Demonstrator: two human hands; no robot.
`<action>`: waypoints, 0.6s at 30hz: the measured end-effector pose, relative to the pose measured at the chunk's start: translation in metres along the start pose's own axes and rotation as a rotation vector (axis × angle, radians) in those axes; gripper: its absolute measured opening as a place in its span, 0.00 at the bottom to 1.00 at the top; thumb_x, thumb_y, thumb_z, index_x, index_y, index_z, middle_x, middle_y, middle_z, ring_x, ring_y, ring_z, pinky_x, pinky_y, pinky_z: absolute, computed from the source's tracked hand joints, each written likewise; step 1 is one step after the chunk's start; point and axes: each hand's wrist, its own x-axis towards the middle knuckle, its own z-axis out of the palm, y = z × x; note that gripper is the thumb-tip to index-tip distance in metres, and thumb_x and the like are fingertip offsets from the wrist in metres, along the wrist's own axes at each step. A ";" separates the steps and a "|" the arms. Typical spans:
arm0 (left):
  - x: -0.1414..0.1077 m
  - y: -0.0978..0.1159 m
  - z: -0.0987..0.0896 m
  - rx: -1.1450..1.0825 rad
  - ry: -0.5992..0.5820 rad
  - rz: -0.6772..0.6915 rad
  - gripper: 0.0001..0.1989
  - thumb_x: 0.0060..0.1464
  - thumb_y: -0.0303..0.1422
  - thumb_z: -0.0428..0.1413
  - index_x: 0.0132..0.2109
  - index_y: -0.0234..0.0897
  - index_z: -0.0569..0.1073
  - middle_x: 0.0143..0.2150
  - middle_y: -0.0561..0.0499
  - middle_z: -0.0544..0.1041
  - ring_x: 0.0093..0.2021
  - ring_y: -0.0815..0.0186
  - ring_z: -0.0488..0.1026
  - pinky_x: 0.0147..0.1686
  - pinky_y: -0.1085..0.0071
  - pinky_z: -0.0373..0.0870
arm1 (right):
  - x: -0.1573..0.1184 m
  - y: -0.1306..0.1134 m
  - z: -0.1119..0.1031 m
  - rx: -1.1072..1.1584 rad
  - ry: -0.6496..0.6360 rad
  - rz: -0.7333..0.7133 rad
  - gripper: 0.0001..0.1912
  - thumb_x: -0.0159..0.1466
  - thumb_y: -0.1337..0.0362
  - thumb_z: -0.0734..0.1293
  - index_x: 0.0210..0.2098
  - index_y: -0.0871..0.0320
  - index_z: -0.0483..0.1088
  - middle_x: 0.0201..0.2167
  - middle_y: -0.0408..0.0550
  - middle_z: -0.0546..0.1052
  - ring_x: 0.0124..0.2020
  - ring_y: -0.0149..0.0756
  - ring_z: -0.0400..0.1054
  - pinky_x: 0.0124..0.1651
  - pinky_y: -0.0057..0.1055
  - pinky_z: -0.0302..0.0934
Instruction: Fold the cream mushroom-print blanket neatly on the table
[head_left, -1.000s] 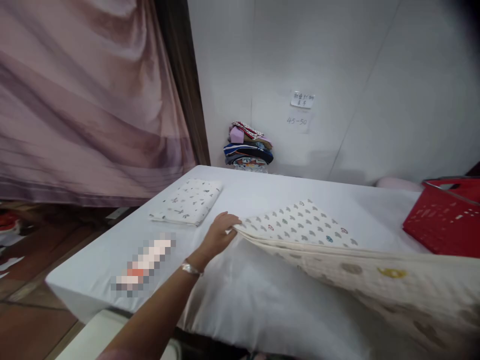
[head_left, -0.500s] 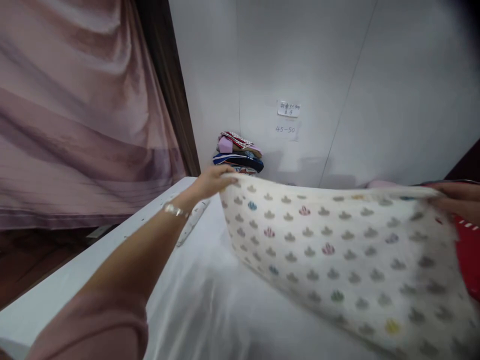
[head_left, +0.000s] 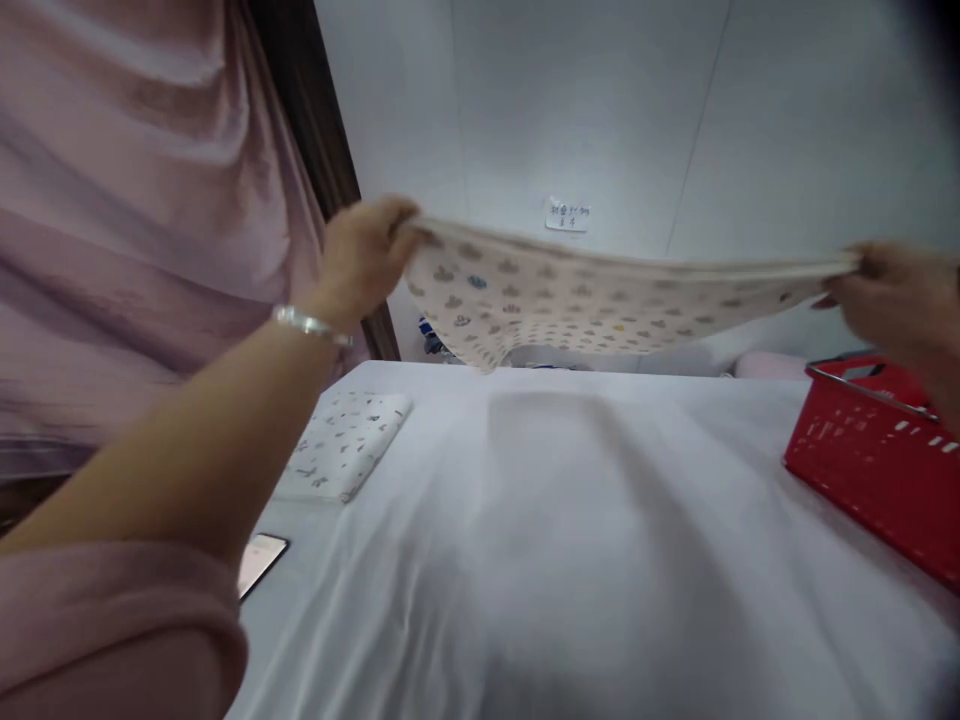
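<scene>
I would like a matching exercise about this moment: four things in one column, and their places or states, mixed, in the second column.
Column one
1. Patterned cloth
2. Phone
3. Bracelet
4. Basket

Column two
A. Red, at the right side of the picture
B. Held up between the left hand and the right hand
C. Silver-coloured, worn at the wrist
D. Lying on the white-covered table, partly hidden by the left arm

Right pairs: 1-B, 2-D, 3-C, 4-A
</scene>
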 end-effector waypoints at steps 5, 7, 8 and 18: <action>-0.172 0.001 0.053 -0.092 -0.364 0.162 0.12 0.58 0.33 0.46 0.41 0.37 0.73 0.42 0.47 0.76 0.50 0.60 0.69 0.55 0.58 0.61 | -0.132 0.060 0.074 0.304 -0.324 -0.148 0.18 0.62 0.61 0.59 0.42 0.66 0.74 0.45 0.60 0.75 0.46 0.35 0.69 0.43 0.31 0.59; -0.245 0.006 0.074 -0.215 -0.545 0.205 0.13 0.59 0.31 0.44 0.42 0.41 0.73 0.42 0.50 0.77 0.51 0.63 0.69 0.60 0.56 0.56 | -0.188 0.095 0.101 0.348 -0.480 -0.209 0.12 0.61 0.63 0.60 0.34 0.60 0.74 0.41 0.56 0.77 0.45 0.38 0.70 0.49 0.33 0.60; -0.276 0.008 0.081 -0.268 -0.601 0.202 0.13 0.59 0.30 0.44 0.41 0.41 0.73 0.41 0.51 0.78 0.51 0.64 0.70 0.61 0.56 0.55 | -0.213 0.110 0.110 0.336 -0.536 -0.211 0.10 0.59 0.62 0.61 0.31 0.58 0.74 0.38 0.56 0.78 0.43 0.40 0.71 0.50 0.35 0.61; -0.375 -0.002 0.057 -0.241 -0.515 0.198 0.11 0.60 0.30 0.46 0.44 0.42 0.72 0.40 0.52 0.79 0.47 0.65 0.74 0.59 0.57 0.60 | -0.315 0.131 0.075 0.234 -0.554 -0.314 0.13 0.61 0.58 0.58 0.39 0.52 0.72 0.46 0.53 0.75 0.52 0.45 0.66 0.56 0.45 0.61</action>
